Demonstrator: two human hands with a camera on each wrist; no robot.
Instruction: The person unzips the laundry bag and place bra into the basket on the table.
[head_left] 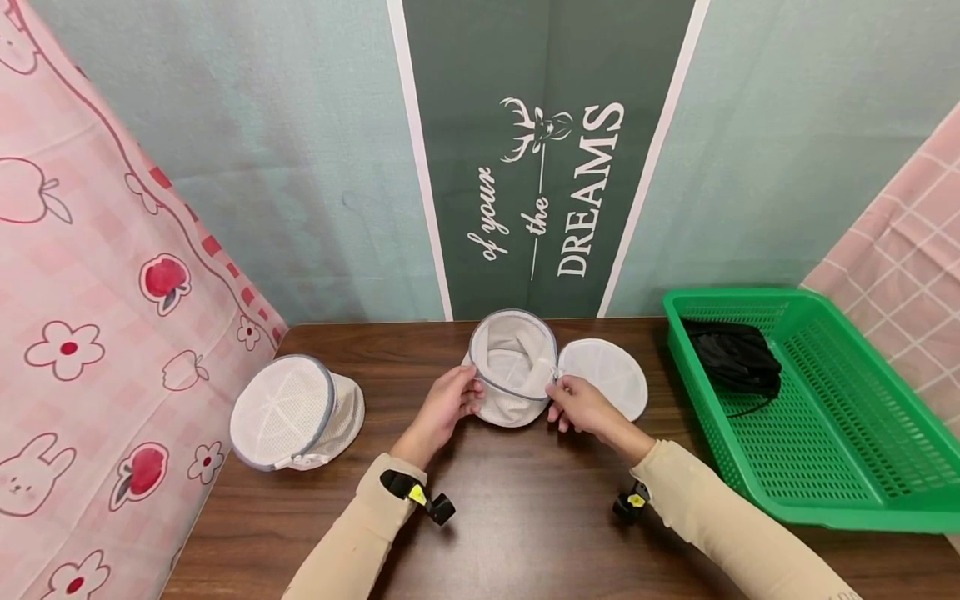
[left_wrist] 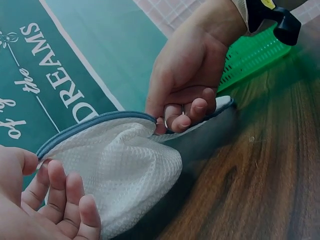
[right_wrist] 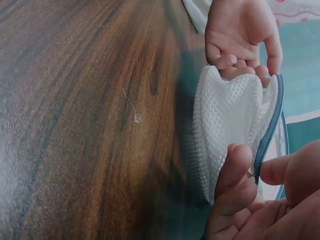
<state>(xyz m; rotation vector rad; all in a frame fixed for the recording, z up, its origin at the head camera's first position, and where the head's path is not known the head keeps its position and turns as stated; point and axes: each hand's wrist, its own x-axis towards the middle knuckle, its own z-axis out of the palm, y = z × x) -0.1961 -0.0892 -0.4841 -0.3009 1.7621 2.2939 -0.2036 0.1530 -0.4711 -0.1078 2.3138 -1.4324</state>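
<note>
A white mesh laundry bag [head_left: 508,410] with a grey-blue zipper rim stands at the middle back of the table, its round mouth facing up. Its round flap [head_left: 611,379] lies folded out to the right. My left hand [head_left: 447,406] pinches the rim on the left side between thumb and forefinger. On the opposite side, where the flap joins, my right hand [head_left: 587,407] pinches the rim. The mesh wall [left_wrist: 135,172] sags in folds between both hands in the left wrist view. Some white material is bunched inside the bag's mouth.
Another white mesh laundry bag [head_left: 288,412] lies tilted on the left of the table, its round top covered. At the right sits a green plastic basket [head_left: 825,517] with a black cloth item [head_left: 735,358] inside. A curled thread [right_wrist: 136,118] lies on the wooden table.
</note>
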